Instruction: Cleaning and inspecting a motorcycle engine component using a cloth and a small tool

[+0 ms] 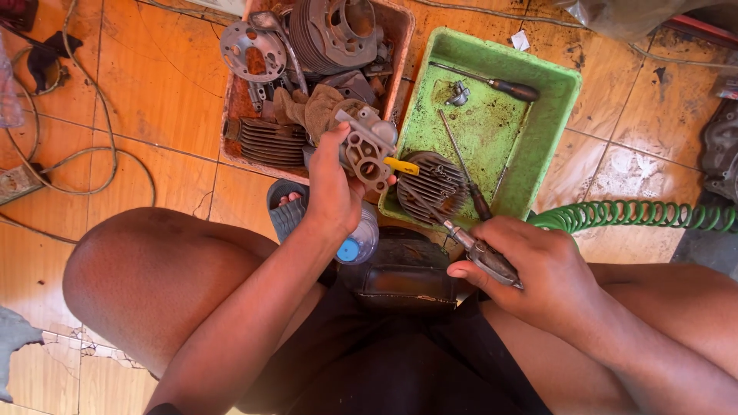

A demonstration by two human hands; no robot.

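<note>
Floor job, parts all around. Brown tray [400, 46] ahead holds a finned cylinder [330, 34], round plate [252, 51], rag [311, 107]. Green tray [557, 100] to its right holds two screwdrivers [492, 83] and a finned head [434, 184] leaning on the near rim. Green coiled hose [638, 215] runs off right. Bottle [357, 244] sits below the left wrist. Left hand [332, 192] clamps a grey cast housing [369, 150], raised between the trays; holes and flange face up, yellow bit at its side. Right hand [538, 269] is clenched around an air gun [480, 253], nozzle aimed toward the housing.
</note>
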